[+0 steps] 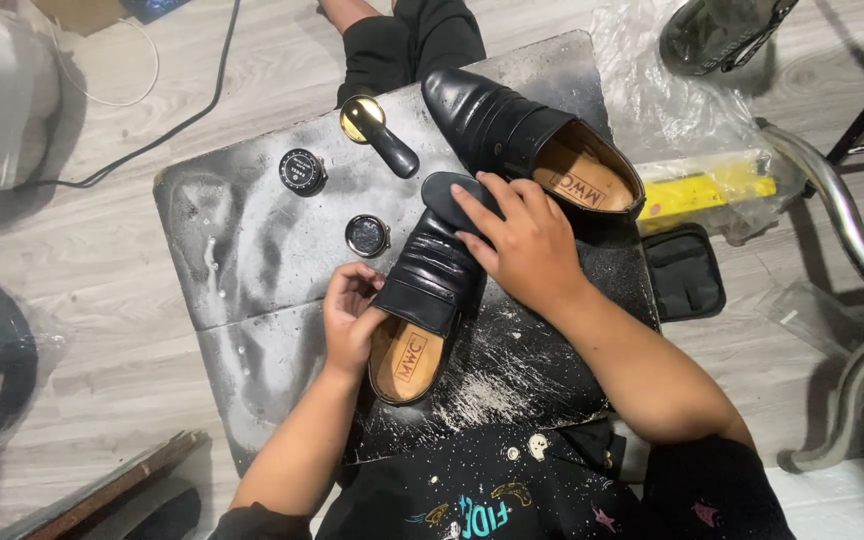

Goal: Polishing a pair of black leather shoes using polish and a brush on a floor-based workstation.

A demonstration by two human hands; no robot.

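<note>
A black leather slip-on shoe (430,285) lies on a stained grey board (252,250), toe pointing away from me. My left hand (350,315) grips its opening edge at the near left. My right hand (524,245) rests over the shoe's upper and toe, fingers spread on the leather. The second black shoe (512,130) sits just beyond, its tan insole showing.
On the board stand a round black polish tin (303,171), its open lid or a second tin (367,235), and a black-handled brush with a gold cap (377,132). A black pouch (685,272), yellow packet (707,190), plastic wrap and metal chair legs (852,230) lie to the right.
</note>
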